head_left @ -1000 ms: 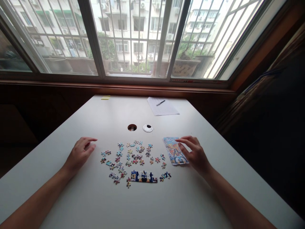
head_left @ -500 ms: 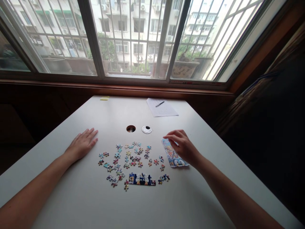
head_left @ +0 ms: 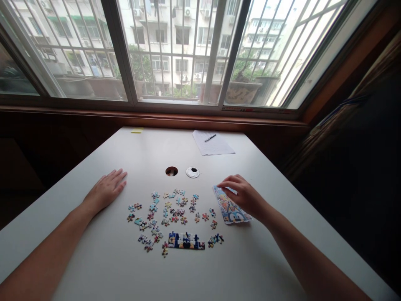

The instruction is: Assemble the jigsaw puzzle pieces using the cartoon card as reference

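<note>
Several small coloured jigsaw pieces (head_left: 171, 211) lie scattered on the white table (head_left: 188, 271). A joined strip of pieces (head_left: 186, 241) sits at their near edge. To the right lies a colourful picture card (head_left: 228, 207). My right hand (head_left: 244, 196) rests on the card's far end, fingers curled down onto it. My left hand (head_left: 106, 190) lies flat on the table left of the pieces, fingers stretched out and holding nothing.
A round cable hole (head_left: 171, 171) and its white cap (head_left: 192, 172) sit beyond the pieces. A sheet of paper (head_left: 213, 143) with a pen (head_left: 210, 137) lies at the far edge, a yellow note (head_left: 137, 130) far left. A barred window is behind; dark furniture stands at right.
My left hand has flattened from a loose curl onto the table. My right hand moved from the card's right side up to its far end, and the card has shifted slightly.
</note>
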`<state>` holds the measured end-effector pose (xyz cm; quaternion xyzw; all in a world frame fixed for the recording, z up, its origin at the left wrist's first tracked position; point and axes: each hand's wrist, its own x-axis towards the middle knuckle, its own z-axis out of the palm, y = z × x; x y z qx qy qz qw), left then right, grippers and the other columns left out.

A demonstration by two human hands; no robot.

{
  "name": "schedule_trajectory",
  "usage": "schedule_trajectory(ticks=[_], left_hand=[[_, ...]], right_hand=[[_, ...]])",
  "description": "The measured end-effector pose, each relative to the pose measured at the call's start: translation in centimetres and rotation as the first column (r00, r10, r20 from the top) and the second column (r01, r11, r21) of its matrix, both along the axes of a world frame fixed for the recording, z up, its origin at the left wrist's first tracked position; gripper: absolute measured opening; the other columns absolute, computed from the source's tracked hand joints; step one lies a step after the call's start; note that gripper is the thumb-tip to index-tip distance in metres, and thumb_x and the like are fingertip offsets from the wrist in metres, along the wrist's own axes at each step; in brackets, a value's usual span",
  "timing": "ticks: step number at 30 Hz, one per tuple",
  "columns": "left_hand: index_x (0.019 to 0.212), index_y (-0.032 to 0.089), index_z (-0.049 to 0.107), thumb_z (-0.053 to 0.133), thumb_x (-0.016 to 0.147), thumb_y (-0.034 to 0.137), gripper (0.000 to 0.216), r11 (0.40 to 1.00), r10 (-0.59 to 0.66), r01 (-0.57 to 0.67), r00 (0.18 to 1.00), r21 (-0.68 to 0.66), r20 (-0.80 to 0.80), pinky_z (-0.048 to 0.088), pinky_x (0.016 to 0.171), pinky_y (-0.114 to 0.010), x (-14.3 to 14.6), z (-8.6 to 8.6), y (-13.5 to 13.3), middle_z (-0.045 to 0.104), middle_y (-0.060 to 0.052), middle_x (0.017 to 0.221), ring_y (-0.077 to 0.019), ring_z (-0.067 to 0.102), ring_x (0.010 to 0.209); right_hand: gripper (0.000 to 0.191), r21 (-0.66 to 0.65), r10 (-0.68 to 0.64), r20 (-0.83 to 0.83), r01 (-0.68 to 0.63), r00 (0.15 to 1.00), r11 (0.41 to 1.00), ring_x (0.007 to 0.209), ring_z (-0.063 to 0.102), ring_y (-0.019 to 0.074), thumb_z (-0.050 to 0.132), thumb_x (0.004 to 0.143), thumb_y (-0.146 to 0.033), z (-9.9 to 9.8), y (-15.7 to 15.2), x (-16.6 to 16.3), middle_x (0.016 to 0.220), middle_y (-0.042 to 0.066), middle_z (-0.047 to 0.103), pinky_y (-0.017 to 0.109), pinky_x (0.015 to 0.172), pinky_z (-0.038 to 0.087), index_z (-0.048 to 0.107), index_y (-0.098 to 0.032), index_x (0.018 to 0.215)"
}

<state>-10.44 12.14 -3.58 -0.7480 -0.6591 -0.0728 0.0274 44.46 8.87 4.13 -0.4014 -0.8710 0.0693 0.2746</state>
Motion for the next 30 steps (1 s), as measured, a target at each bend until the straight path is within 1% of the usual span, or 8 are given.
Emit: schedule_trajectory(ticks=[4, 8, 11, 16, 19, 23, 30], left_hand=[[0.155, 0.020, 0.044, 0.023, 0.101, 0.053, 0.066, 1.000, -0.006, 0.006, 1.000, 0.008, -0.015, 0.026, 0.123, -0.049, -0.1, 0.0, -0.1, 0.037, -0.008, 0.163, -0.0287, 0.031, 0.153], [0.155, 0.020, 0.043, 0.023, 0.102, 0.052, 0.065, 1.000, -0.007, 0.007, 1.000, 0.009, -0.018, 0.027, 0.123, -0.050, 0.0, 0.1, -0.1, 0.037, -0.008, 0.164, -0.0290, 0.031, 0.153], [0.155, 0.020, 0.043, 0.023, 0.102, 0.051, 0.065, 1.000, -0.006, 0.006, 1.000, 0.008, -0.021, 0.027, 0.123, -0.050, 0.0, 0.1, -0.1, 0.037, -0.008, 0.164, -0.0293, 0.031, 0.153], [0.155, 0.020, 0.043, 0.021, 0.102, 0.052, 0.066, 1.000, -0.015, 0.015, 0.999, 0.010, -0.034, 0.027, 0.123, -0.049, -0.2, -0.1, 0.0, 0.037, -0.007, 0.163, -0.0283, 0.030, 0.153], [0.155, 0.021, 0.044, 0.021, 0.102, 0.053, 0.066, 1.000, -0.019, 0.020, 0.999, 0.023, -0.040, 0.027, 0.123, -0.049, -0.4, -0.3, 0.0, 0.038, -0.007, 0.163, -0.0285, 0.031, 0.153], [0.154, 0.021, 0.044, 0.022, 0.102, 0.053, 0.065, 0.999, -0.036, 0.037, 0.999, 0.037, -0.040, 0.027, 0.123, -0.047, -0.4, -0.3, 0.0, 0.039, -0.007, 0.163, -0.0280, 0.032, 0.152], [0.154, 0.020, 0.045, 0.023, 0.102, 0.051, 0.064, 0.998, -0.042, 0.043, 0.999, 0.037, -0.031, 0.029, 0.122, -0.050, -0.4, -0.2, -0.2, 0.039, -0.008, 0.162, -0.0303, 0.033, 0.152]], right_hand=[[0.018, -0.043, -0.006, 0.022, 0.006, 1.000, 0.999, 0.095, 0.062, 0.0244, 0.060, 0.098, -0.022, 1.2, -0.2, 0.9, 0.097, 0.007, 0.072, 0.041, 0.084, 0.053, 0.075, -0.025, 0.107], [0.018, -0.117, -0.014, 0.045, 0.019, 0.999, 0.993, 0.091, 0.064, 0.0227, 0.059, 0.098, -0.024, 2.1, -0.5, 1.5, 0.096, 0.007, 0.073, 0.037, 0.081, 0.052, 0.075, -0.024, 0.106], [0.018, -0.176, -0.015, 0.058, 0.025, 0.998, 0.984, 0.087, 0.066, 0.0202, 0.059, 0.098, -0.025, 2.4, -0.5, 1.7, 0.096, 0.006, 0.073, 0.033, 0.077, 0.052, 0.075, -0.023, 0.104], [0.019, -0.238, -0.024, 0.080, 0.042, 0.997, 0.970, 0.079, 0.067, 0.0173, 0.058, 0.098, -0.028, 2.6, -0.5, 2.4, 0.096, 0.005, 0.073, 0.029, 0.070, 0.050, 0.076, -0.023, 0.103], [0.021, -0.251, -0.025, 0.092, 0.047, 0.995, 0.967, 0.077, 0.067, 0.0169, 0.058, 0.098, -0.029, 2.8, -0.5, 2.6, 0.095, 0.006, 0.074, 0.028, 0.069, 0.049, 0.077, -0.022, 0.102], [0.021, -0.252, -0.016, 0.119, 0.046, 0.993, 0.967, 0.082, 0.068, 0.0180, 0.057, 0.098, -0.029, 3.0, -0.5, 2.8, 0.097, 0.006, 0.074, 0.029, 0.072, 0.049, 0.077, -0.022, 0.102], [0.021, -0.261, -0.009, 0.151, 0.049, 0.988, 0.964, 0.086, 0.068, 0.0190, 0.057, 0.098, -0.029, 3.5, -0.6, 3.3, 0.098, 0.006, 0.075, 0.029, 0.075, 0.049, 0.077, -0.023, 0.102]])
